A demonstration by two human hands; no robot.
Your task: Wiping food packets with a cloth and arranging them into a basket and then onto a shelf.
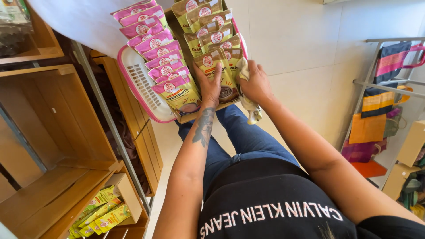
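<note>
Down by the person's knees, the left hand (210, 86) is pressing flat and open on the front olive pouch (217, 71), the right hand (254, 84) is clenching a cloth (249, 104) — both pouch rows are standing filled in the cardboard tray (195, 116) on the pink basket (141, 86), wiping apparently unfinished

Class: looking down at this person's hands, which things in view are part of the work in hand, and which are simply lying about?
In hand:
left hand on a brown pouch
right hand gripping a cloth
pink pouches
pink-rimmed tray

Lying about:
wooden shelf
yellow-green packets
hanging bags
</note>
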